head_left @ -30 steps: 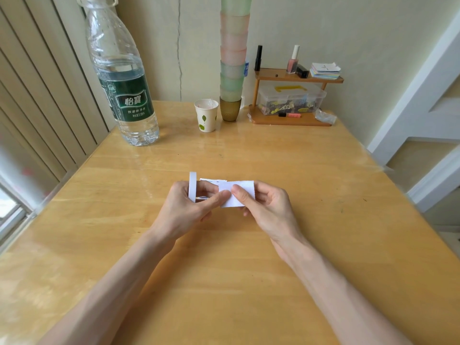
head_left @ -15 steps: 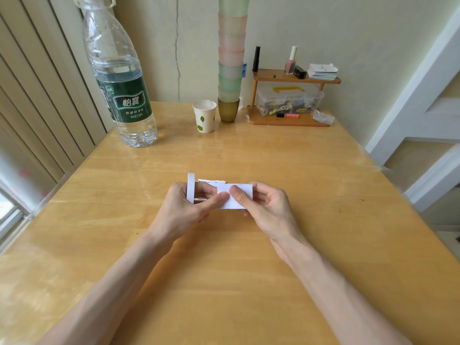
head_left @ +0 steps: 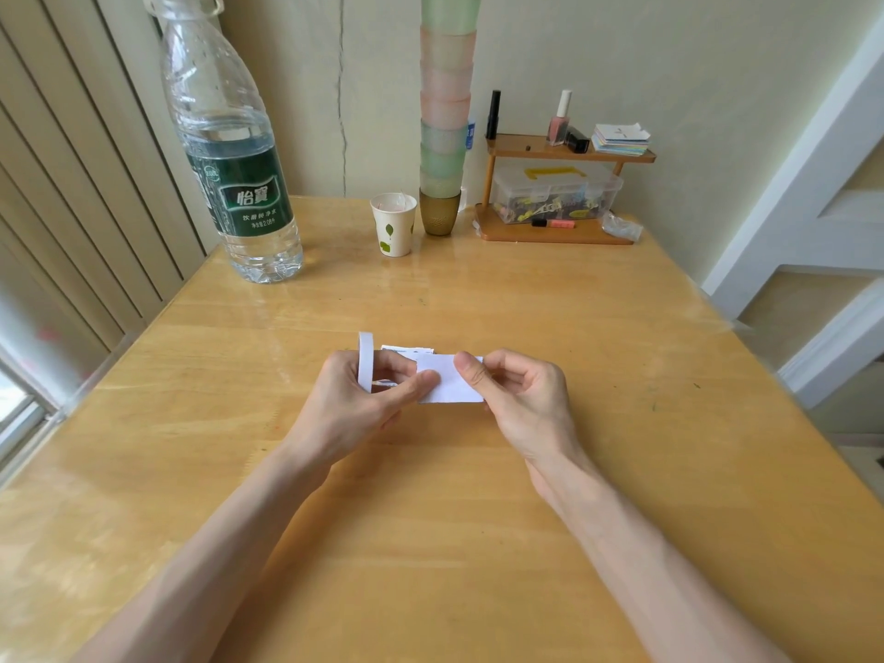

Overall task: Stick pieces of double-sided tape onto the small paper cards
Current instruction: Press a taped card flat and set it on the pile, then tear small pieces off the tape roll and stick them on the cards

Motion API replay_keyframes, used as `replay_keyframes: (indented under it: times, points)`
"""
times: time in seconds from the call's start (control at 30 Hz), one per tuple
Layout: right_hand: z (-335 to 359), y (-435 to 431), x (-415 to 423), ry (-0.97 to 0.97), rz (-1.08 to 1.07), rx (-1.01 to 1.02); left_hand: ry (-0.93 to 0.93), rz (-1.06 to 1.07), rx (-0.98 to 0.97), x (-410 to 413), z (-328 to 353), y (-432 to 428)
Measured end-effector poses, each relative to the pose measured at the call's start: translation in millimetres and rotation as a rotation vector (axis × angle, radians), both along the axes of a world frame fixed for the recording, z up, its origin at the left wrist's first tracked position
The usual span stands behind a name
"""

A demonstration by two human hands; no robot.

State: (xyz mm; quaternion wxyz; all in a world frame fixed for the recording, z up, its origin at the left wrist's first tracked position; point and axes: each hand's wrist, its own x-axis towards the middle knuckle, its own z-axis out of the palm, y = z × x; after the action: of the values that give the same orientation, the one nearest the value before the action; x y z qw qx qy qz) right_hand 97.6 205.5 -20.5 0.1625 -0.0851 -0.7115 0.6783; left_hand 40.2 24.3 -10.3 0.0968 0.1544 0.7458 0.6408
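Observation:
Both hands meet over the middle of the wooden table (head_left: 478, 471). My left hand (head_left: 349, 409) holds a white roll of double-sided tape (head_left: 365, 361) on edge, and its thumb presses the left end of a small white paper card (head_left: 449, 387). My right hand (head_left: 521, 399) pinches the card's right part between thumb and fingers. More white cards (head_left: 406, 349) peek out just behind the hands; how many lie there is hidden.
At the back left stands a large water bottle (head_left: 229, 184). A paper cup (head_left: 393, 224) and a tall stack of coloured cups (head_left: 444, 112) stand at the back centre. A small wooden shelf (head_left: 564, 232) with a plastic box and bottles stands at the back right.
Both hands stay in place with the card and the tape roll. My left thumb has shifted only slightly on the card.

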Motion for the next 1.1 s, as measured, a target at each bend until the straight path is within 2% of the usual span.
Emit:
replay_keyframes:
  times: [0.2, 0.4, 0.73, 1.1]
  points:
    - [-7.8, 4.0, -1.8, -0.039, 0.126, -0.017, -0.007, 0.02, 0.02, -0.7, 0.0, -0.5]
    - [-4.3, 3.3, -0.5, -0.068, 0.15, 0.004, 0.006, 0.014, 0.027, 0.3, -1.4, 0.6]
    - [-8.0, 0.0, -4.7, -0.008, 0.122, 0.021, 0.013, -0.002, 0.009, 1.7, 0.5, 1.5]
    - [-5.2, 6.6, -1.1, -0.048, 0.126, -0.026, 0.093, 0.044, -0.076, -2.3, -2.7, -0.6]
